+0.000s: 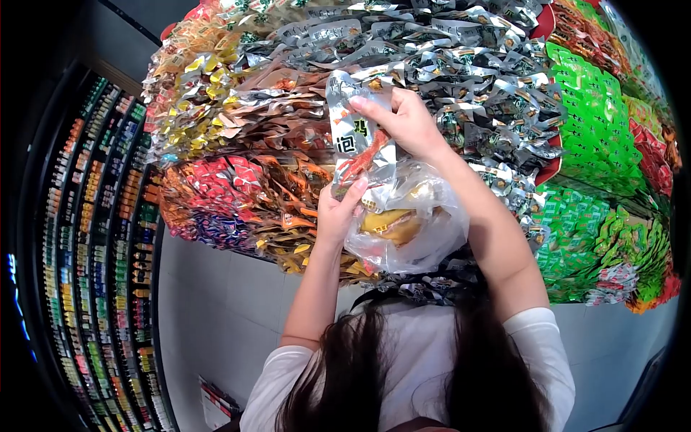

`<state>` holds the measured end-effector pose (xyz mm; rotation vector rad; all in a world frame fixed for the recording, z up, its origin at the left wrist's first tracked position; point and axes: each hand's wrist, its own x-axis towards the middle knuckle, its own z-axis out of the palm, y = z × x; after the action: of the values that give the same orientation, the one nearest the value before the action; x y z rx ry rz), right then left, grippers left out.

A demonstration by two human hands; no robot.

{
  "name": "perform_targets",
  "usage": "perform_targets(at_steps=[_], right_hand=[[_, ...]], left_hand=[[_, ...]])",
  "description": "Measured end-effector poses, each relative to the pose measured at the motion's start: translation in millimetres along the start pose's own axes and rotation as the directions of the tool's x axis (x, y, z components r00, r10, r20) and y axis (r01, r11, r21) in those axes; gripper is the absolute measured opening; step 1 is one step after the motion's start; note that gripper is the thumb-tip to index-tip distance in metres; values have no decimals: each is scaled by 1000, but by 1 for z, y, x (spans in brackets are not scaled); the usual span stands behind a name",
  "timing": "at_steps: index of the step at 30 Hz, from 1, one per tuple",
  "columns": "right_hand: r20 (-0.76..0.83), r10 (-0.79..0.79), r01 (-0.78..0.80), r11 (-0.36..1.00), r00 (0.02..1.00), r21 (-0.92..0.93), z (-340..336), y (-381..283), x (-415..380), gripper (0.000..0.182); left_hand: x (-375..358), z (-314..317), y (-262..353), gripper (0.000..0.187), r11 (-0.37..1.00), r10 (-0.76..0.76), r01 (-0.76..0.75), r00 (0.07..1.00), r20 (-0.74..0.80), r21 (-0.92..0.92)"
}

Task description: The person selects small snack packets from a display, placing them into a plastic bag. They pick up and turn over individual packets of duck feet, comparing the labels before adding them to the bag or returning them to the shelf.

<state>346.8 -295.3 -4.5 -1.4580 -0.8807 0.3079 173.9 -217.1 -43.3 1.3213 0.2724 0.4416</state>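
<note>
A long silver snack packet (363, 137) with dark printed characters and a reddish picture is stretched upright between my hands. My right hand (412, 128) grips its upper right edge, thumb lying across the front. Lower down, my left hand (338, 212) is closed on the bottom end, with its thumb on the packet. Just to the right of my left hand hangs a thin translucent plastic bag (443, 209), its top close against my left fingers. Through the plastic a yellow packet (389, 225) shows.
Heaps of silver packets (475, 68) fill the display under and beyond my hands. Brown and orange packets (288, 176) lie left, green packets (594, 108) right. Curved shelves of small goods (101, 237) stand far left, past the grey floor (216, 302).
</note>
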Motion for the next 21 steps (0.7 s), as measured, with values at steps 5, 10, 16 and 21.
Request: perform_targets(at_steps=[5,10,16,21], right_hand=[[-33,-32,36,991,999,132,3,-14,-7,30],[-88,-88,106,968,992,229,10,-14,-8,30],[-101,-65,81,983,993,163,8,-19,-13,35],[-140,-58,91,965,988,245,9,-14,-13,34]], left_hand=[[2,-3,0,17,999,-17,19,998,55,-35],[5,-10,0,17,998,-34,39,993,109,-50],[6,-14,-9,16,991,-6,29,986,169,-131],[7,-11,-10,15,983,54,-22,983,176,-183]])
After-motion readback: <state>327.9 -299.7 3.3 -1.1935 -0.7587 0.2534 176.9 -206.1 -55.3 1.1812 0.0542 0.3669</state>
